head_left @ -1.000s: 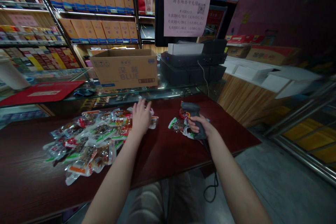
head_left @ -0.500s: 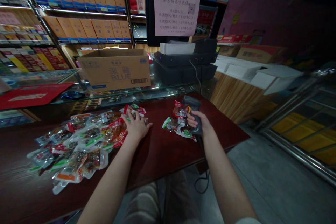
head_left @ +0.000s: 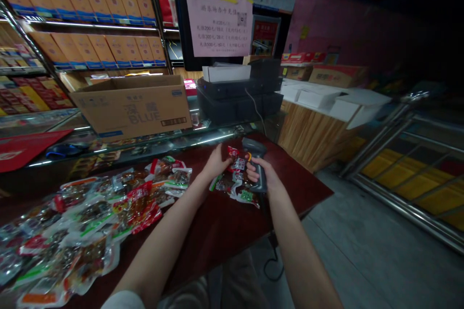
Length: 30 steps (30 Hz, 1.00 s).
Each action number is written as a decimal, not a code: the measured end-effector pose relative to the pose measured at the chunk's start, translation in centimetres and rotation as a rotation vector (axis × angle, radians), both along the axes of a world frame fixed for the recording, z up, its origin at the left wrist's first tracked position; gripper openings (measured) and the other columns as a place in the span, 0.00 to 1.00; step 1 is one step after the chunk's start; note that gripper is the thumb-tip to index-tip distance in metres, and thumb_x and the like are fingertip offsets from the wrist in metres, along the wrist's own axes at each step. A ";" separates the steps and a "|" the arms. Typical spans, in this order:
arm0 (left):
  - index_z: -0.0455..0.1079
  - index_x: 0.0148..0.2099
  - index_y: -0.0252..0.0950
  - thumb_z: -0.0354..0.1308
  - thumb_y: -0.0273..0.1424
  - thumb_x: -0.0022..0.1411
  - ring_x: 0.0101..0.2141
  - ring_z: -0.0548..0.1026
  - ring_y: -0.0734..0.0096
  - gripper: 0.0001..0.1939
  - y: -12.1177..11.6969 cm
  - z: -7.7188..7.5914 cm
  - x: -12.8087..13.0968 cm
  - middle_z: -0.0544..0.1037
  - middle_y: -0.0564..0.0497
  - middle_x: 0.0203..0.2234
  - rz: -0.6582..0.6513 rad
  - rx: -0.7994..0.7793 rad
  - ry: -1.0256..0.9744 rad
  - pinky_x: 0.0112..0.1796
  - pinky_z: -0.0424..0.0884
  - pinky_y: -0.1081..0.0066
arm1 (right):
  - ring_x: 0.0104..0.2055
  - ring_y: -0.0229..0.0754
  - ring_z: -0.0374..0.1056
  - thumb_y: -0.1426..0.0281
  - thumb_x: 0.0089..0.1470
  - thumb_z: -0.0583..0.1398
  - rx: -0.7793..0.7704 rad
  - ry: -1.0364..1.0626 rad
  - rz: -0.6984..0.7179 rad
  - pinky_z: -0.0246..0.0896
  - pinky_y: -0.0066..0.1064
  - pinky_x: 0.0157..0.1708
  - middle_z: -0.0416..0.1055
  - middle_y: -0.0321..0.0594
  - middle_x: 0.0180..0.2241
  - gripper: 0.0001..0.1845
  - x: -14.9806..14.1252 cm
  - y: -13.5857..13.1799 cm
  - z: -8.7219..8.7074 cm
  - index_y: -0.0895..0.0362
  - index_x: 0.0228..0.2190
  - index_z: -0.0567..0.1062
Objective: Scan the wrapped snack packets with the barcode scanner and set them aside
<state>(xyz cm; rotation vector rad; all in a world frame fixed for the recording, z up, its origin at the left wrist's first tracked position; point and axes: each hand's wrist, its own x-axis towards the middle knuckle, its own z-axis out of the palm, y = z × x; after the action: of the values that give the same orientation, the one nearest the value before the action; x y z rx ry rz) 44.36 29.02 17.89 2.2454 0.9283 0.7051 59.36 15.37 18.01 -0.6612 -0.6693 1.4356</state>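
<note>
My left hand [head_left: 216, 161] is at a red snack packet [head_left: 237, 161], thumb and fingers closed on its left edge; a pale printed label shows on the packet. My right hand [head_left: 261, 174] is wrapped round the handle of a dark barcode scanner [head_left: 254, 146], whose head is just right of the red packet. Under and in front of these lies a clear-and-green vacuum-packed snack [head_left: 244, 195] on the dark red table [head_left: 212, 231]. To the left spreads a pile of similar snack packets [head_left: 97, 212], some clear, some red.
An open cardboard box [head_left: 134, 113] stands on the glass counter behind, beside a black till unit [head_left: 239, 101] and a screen with a pink paper notice [head_left: 219, 24]. The scanner cable [head_left: 273, 270] hangs past the table's front edge. A metal railing [head_left: 406, 174] is at right.
My left hand has left the pile and come right to the red packet. My right hand still grips the scanner. The whole view has swung slightly right.
</note>
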 end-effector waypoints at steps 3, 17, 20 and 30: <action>0.45 0.69 0.28 0.63 0.31 0.54 0.43 0.77 0.60 0.46 0.9 -1.6 1.8 0.76 0.37 0.47 0.001 -0.148 -0.011 0.44 0.71 0.65 | 0.13 0.27 0.48 0.67 0.49 0.62 0.011 0.023 -0.004 0.46 0.20 0.11 0.59 0.25 0.17 0.13 0.1 0.1 -0.2 0.56 0.37 0.67; 0.70 0.31 0.32 0.61 0.21 0.48 0.22 0.74 0.74 0.05 2.0 -1.8 1.6 0.74 0.53 0.20 0.121 -0.669 -0.457 0.28 0.71 0.74 | 0.13 0.29 0.49 0.66 0.49 0.63 -0.047 0.039 -0.020 0.47 0.21 0.12 0.58 0.25 0.17 0.13 0.4 0.5 -0.7 0.56 0.37 0.67; 0.71 0.33 0.31 0.58 0.22 0.54 0.26 0.77 0.72 0.03 1.6 -0.5 0.3 0.78 0.47 0.26 0.102 -0.756 -0.543 0.32 0.74 0.72 | 0.13 0.28 0.49 0.66 0.50 0.62 -0.068 0.028 -0.013 0.45 0.20 0.12 0.58 0.25 0.17 0.13 0.2 0.6 -1.1 0.56 0.37 0.67; 0.70 0.46 0.32 0.59 0.16 0.40 0.36 0.78 0.69 0.26 -2.0 1.5 -5.9 0.78 0.47 0.38 -0.022 -0.927 -0.864 0.38 0.73 0.69 | 0.14 0.27 0.49 0.63 0.51 0.63 -0.090 -0.111 0.217 0.45 0.20 0.12 0.60 0.26 0.19 0.15 -0.9 -0.5 -0.2 0.56 0.37 0.66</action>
<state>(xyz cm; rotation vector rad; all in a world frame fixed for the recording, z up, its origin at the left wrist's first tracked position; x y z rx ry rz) 38.46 27.06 19.43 0.9776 0.5830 0.8754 58.41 14.84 17.83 -0.7615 -0.7856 1.6460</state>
